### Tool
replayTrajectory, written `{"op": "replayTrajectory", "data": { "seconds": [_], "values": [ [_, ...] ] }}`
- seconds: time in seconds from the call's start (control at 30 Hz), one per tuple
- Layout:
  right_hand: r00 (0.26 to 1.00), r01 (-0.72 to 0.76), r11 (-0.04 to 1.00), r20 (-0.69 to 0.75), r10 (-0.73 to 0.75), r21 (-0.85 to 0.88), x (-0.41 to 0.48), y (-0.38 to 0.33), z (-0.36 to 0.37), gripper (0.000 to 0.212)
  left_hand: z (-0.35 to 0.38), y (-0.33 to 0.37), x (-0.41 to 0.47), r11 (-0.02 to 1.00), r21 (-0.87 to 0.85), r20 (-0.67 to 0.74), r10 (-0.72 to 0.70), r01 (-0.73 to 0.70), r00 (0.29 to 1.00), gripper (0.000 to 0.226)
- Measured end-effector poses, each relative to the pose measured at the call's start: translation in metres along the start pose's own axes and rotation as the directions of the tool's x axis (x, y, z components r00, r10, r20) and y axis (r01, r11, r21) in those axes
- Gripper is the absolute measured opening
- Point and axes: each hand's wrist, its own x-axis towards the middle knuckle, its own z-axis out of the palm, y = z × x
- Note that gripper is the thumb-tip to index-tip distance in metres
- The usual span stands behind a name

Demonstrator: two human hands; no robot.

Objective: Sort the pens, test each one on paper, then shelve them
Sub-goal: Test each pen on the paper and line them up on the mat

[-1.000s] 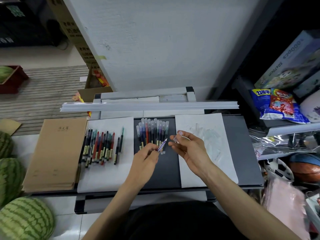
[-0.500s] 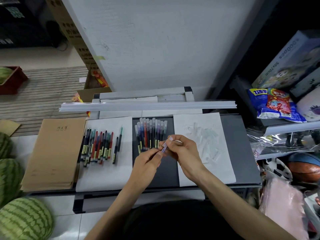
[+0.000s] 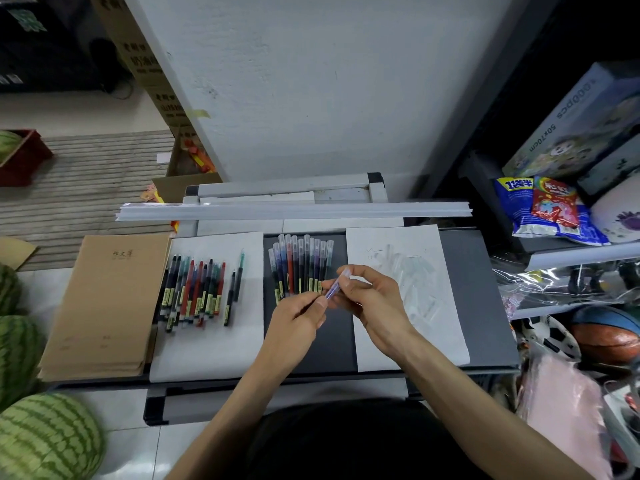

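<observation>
Pen [image 3: 333, 289]: purple, held over the counter [image 3: 485, 306] between both hands, just in front of the capped row.
Left hand [image 3: 298, 318]: grip clamped on the pen's lower barrel, thumb and fingers pinching it.
Right hand [image 3: 372, 296]: grip pinched on the clear cap [image 3: 345, 273] at the pen's upper end; whether the cap is fully seated I cannot tell.
Row [image 3: 300, 268]: about a dozen capped pens, side by side on the dark counter; probably the ones already tested.
Pile [image 3: 195, 289]: a larger bunch on the left sheet [image 3: 207, 348], with two pens lying just apart at its right; likely waiting their turn.
Right sheet [image 3: 433, 327]: faint scribbles near its top and loose caps [image 3: 415, 271] spread over it, so testing is under way.
Progress: sorting looks largely done and testing is somewhat under halfway.
Left: the pile to test and cap, then all the shelving, which shows no sign of having begun.
</observation>
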Motion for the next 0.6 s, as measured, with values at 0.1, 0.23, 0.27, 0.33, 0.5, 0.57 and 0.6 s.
{"op": "replayTrajectory", "data": {
  "seconds": [0.1,0.23,0.27,0.33,0.5,0.57,0.6],
  "values": [
    [1.000,-0.003,1.000,0.003,0.003,-0.019,0.001,0.003,-0.002,0.014,-0.001,0.007,0.000,0.991,-0.096,0.041,-0.091,0.095,0.995,0.035],
    [0.999,0.015,0.997,0.032,-0.013,-0.077,0.005,0.002,-0.003,0.016,0.000,0.017,0.000,0.837,-0.405,0.236,-0.292,0.367,0.927,0.029],
    [0.999,0.013,0.996,0.046,-0.009,-0.086,0.007,0.001,-0.003,0.017,0.000,0.018,0.001,0.793,-0.446,0.285,-0.314,0.415,0.906,0.027],
    [0.997,-0.004,0.995,0.082,0.012,-0.096,0.009,-0.002,-0.006,0.017,0.000,0.019,0.001,0.729,-0.495,0.361,-0.323,0.473,0.875,0.026],
    [0.991,-0.022,0.984,0.127,0.044,-0.176,0.012,-0.006,-0.021,0.018,0.000,0.015,0.008,0.831,-0.430,0.277,-0.250,0.353,0.928,0.033],
    [0.995,0.008,0.936,0.094,0.027,-0.352,0.013,-0.002,-0.026,0.019,-0.002,0.012,0.012,0.934,-0.239,0.153,-0.233,0.264,0.960,0.030],
    [0.997,0.025,0.890,0.071,0.009,-0.455,0.014,0.003,-0.030,0.016,-0.005,0.010,0.015,0.966,-0.128,0.093,-0.213,0.224,0.973,0.026]
  ]
}}
